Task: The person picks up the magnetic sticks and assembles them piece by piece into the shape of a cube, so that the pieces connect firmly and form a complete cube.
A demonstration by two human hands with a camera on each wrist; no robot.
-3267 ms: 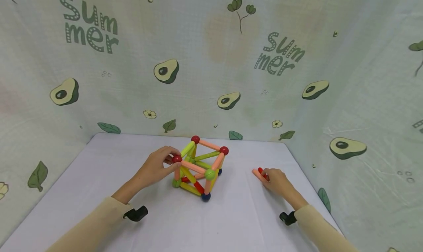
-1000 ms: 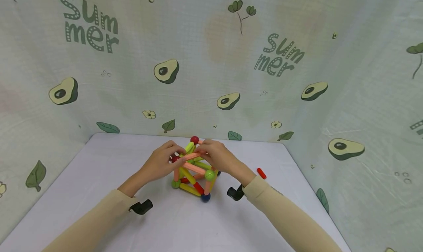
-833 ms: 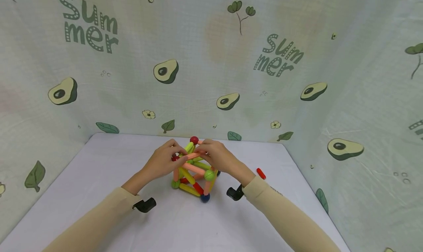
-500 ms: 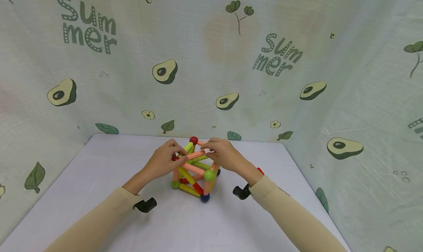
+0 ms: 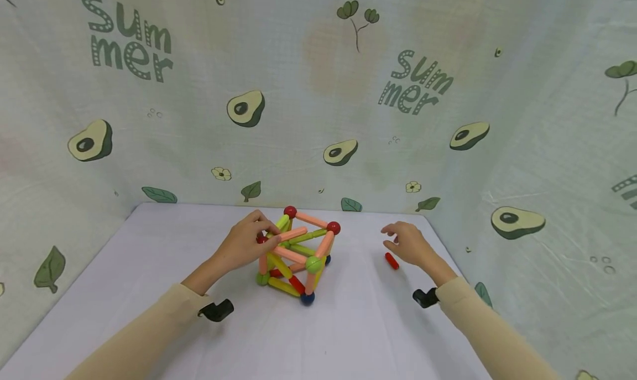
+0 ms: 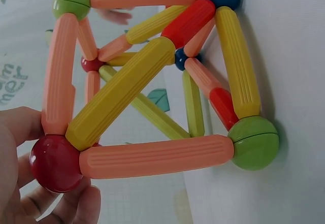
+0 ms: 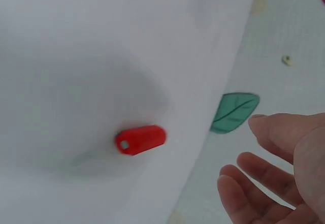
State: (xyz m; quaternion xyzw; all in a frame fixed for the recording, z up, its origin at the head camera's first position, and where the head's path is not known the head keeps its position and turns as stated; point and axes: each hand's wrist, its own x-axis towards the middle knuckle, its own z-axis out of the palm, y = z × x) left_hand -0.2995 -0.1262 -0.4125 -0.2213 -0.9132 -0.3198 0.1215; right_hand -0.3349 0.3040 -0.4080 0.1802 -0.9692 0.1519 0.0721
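Note:
A cube-like frame of magnetic rods and balls [image 5: 291, 254] stands on the white table, left of centre. My left hand [image 5: 244, 240] holds its near left top corner, fingers and thumb around the red ball [image 6: 55, 163]. From that corner an orange rod [image 5: 294, 233] slants across the top, its far end free short of the opposite red ball [image 5: 333, 228]. Off to the right, my right hand [image 5: 410, 244] hovers with loosely bent fingers and nothing between them. Below it a short red rod [image 7: 140, 139] lies on the table.
A hanging cloth [image 5: 298, 147] printed with avocados and leaves surrounds the back and sides of the table [image 5: 348, 324]. Black wrist cameras, such as the left one [image 5: 217, 311], stick out below each wrist.
My right hand brought the orange rod from the right to the frame's top, let it go there, and moved back right over the red rod. The left hand stayed at the corner.

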